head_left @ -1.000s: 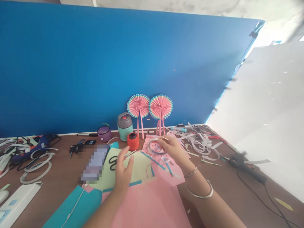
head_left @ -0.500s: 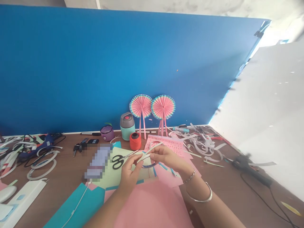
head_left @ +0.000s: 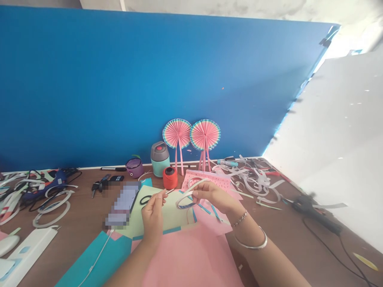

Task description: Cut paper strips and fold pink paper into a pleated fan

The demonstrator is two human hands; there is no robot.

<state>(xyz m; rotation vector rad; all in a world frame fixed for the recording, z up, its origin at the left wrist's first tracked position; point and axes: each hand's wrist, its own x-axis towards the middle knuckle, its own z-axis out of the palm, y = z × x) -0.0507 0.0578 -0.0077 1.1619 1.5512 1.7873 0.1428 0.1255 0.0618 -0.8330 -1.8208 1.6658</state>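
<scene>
Head view: the right hand (head_left: 220, 197) grasps the tape (head_left: 186, 206), a pale ring with blue inside, by its edge over the green sheet (head_left: 179, 217). It looks light, probably with a stiffish core and a limp, perhaps sticky band; the rim seems the best place to hold it. The left hand (head_left: 153, 211) has its fingertips pinched together nearby; whether they grip a thin end, I cannot tell. That hand hides part of the scissors (head_left: 141, 200), the right fingers cover part of the ring, and the phone (head_left: 122, 205) is pixelated.

TEXT: none readable | phone screen (head_left: 123, 204): pixelated | purple cup (head_left: 135, 169): mark too small
</scene>
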